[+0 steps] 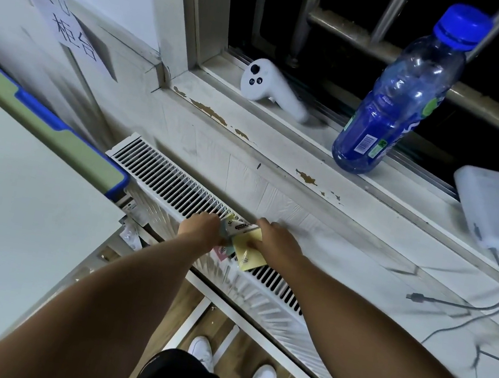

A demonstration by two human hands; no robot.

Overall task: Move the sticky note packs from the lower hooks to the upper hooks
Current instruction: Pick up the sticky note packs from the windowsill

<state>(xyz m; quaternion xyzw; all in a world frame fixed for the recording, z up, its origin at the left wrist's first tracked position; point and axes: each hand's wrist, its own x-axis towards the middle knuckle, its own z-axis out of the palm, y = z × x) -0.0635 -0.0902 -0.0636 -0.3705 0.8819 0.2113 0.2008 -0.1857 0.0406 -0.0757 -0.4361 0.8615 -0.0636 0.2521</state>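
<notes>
Landmark: white slotted panel [176, 182], seen from above, standing against the wall under the window sill [277, 173].
Step in hand: hanging a pack at the panel's top edge, as judged from both hands meeting there.
Yellow sticky note pack [249, 253]: at the panel's top edge, near its middle, with the printed header card turned toward the sill.
Right hand [279, 240]: fingers curled, pinching the yellow sticky note pack from the panel's right side.
Left hand [201, 226]: fingers curled, gripping a greenish pack [226, 235] that touches the yellow one.
Hooks: hidden under the hands and the panel's front face, so upper and lower rows cannot be told apart.
Next move calls for: lining the header hole up with an upper hook by feel, then sliding the pack on level.
Remaining packs: a pinkish item shows just below the hands; its kind is unclear.
Container: blue-capped bottle [401, 95], upright on the sill, beyond the panel's right end.
Contents: level cannot be told.
</notes>
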